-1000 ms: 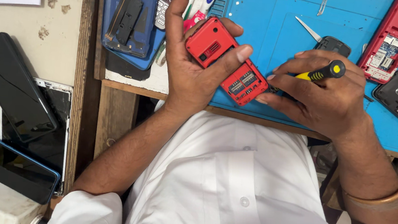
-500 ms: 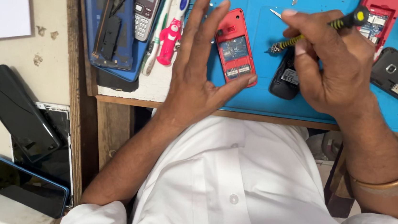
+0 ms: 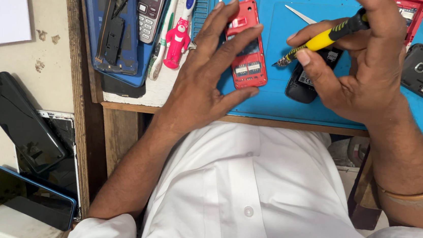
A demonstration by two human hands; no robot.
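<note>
Fingers of the left hand (image 3: 201, 85) are spread and arched over a red phone body (image 3: 247, 48), which lies back-up and opened on the blue work mat (image 3: 269, 96); the fingertips rest along its left edge and top, the thumb tip presses against its lower right corner, so the hand pins it loosely rather than wrapping it, with the palm lifted clear of the mat and the wrist bent up from the table edge. The right hand (image 3: 363, 71) is curled in a pinch around a yellow-and-black screwdriver (image 3: 325, 38), thumb beneath the shaft and fingers folded over the handle, the tip angled down and left, poised just beside the red phone's right edge. A black phone part (image 3: 304, 83) lies under that hand on the mat. Left of the mat stand a pink figurine (image 3: 177, 42), a keypad phone (image 3: 151, 6) and a dark blue phone frame (image 3: 108, 23)
</note>
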